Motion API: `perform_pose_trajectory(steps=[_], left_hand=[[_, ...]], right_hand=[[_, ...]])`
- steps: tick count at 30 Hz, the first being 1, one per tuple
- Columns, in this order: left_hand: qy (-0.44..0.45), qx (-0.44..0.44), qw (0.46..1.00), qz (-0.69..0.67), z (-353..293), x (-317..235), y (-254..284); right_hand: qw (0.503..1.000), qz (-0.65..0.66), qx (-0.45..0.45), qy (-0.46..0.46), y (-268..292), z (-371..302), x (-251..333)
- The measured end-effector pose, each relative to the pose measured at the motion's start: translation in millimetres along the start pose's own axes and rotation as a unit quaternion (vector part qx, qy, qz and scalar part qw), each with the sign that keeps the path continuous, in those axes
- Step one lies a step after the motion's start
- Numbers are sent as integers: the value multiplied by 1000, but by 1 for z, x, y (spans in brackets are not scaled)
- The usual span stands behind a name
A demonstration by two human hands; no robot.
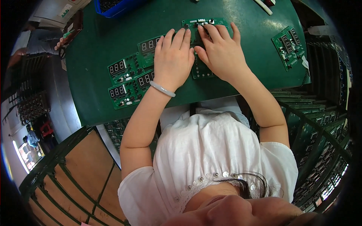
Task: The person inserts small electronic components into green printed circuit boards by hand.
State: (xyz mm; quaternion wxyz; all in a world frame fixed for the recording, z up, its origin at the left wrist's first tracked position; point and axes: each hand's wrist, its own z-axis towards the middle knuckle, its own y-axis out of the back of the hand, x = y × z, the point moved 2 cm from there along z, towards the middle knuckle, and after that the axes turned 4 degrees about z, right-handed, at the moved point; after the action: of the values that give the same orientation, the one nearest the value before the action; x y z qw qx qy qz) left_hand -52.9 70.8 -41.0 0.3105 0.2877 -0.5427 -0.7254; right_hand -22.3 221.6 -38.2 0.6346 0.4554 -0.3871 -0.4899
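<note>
Your left hand point(171, 56) and right hand point(223, 52) lie palm-down over a green circuit board point(203, 71) on the green table point(94, 41); you can't tell here whether either one grips anything. More display boards point(120, 95) lie left of it, a blue bin point(112, 12) sits at the far side, and dark racks point(318, 124) stand beyond the table's right edge.

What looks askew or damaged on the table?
The green circuit-board assembly near the right edge of the table looks odd: angled differently and apart from the display boards beside the left hand. Fine damage can't be judged.
</note>
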Motion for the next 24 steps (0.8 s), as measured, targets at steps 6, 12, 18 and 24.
perform_pose_trajectory(steps=[6, 12, 18, 24], left_hand=[[-14, -7, 1000, -6, -12, -2, 5], [-17, 32, 999, -2, -15, -8, 7], [-28, 33, 999, 6, -14, -2, 6], [-41, 6, 999, 8, -11, -4, 7]], right_hand=[[993, 108, -48, -2, 12, -22, 18], [998, 58, -37, -15, 2, -24, 25], [999, 33, -25, -9, 6, -21, 26], [999, 37, -13, -5, 12, -24, 26]])
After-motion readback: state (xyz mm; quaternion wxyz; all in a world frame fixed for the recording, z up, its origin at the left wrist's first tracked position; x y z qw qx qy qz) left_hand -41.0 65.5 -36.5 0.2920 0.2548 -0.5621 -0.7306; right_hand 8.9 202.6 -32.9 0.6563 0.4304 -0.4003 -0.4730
